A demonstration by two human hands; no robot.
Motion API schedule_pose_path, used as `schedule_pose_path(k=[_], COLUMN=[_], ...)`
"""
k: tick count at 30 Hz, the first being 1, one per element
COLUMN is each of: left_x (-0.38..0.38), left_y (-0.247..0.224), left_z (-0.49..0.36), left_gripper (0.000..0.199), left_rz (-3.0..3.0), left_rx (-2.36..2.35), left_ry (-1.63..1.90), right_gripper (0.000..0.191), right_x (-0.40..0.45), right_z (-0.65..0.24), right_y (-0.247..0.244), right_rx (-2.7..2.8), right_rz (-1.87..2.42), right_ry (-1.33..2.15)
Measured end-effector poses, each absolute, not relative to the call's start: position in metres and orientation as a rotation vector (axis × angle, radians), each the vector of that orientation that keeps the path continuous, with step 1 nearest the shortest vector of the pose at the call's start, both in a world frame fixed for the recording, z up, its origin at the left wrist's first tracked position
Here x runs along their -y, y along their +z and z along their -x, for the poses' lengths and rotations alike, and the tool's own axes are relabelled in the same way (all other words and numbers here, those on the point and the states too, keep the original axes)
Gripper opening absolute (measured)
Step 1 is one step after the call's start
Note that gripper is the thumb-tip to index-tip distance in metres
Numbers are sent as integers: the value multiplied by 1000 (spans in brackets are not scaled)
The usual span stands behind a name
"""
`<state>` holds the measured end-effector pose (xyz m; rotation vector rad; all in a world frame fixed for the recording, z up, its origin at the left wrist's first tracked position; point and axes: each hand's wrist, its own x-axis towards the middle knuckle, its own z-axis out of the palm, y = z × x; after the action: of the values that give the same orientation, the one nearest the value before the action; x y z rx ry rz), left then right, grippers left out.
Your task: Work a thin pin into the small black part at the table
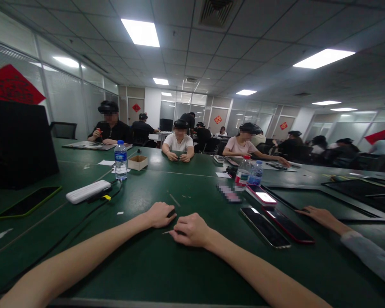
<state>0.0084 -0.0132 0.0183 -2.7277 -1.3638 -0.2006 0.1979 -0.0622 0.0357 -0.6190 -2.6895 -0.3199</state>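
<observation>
My left hand [160, 214] rests on the green table [137, 252], closed around a small black piece [171, 212] that shows between thumb and fingers. Just to its right, my right hand [191, 230] is closed too. From its fingertips sticks a thin, light-coloured pointed thing [166, 232], too small to name. The two hands are close together but apart. Most of what each hand holds is hidden by the fingers.
A white power bank [88, 191] with a black cable lies left. Bottles [121, 160], a small box [137, 162] and several phones [264, 227] stand or lie around. A neighbour's hand [320, 217] touches a black frame [327, 201] at right. People sit opposite.
</observation>
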Motion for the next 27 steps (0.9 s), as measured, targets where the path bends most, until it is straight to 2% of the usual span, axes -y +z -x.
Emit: schedule_pose_path(k=[3,11,27], left_x=[15,14,16], left_y=[20,18,20], left_z=[-9,-9,-8], left_gripper=[39,39,39], left_rz=[2730,2736,2752], left_rx=[1380,1340,1333], left_ry=[-194,-200,-213], right_gripper=[37,41,44], right_x=[60,35,38], right_z=[-196,-220,-216], right_y=[35,37,37], right_rx=[2681,2565,2595], right_rz=[652,1068,1137], right_ry=[-287,-300,-239])
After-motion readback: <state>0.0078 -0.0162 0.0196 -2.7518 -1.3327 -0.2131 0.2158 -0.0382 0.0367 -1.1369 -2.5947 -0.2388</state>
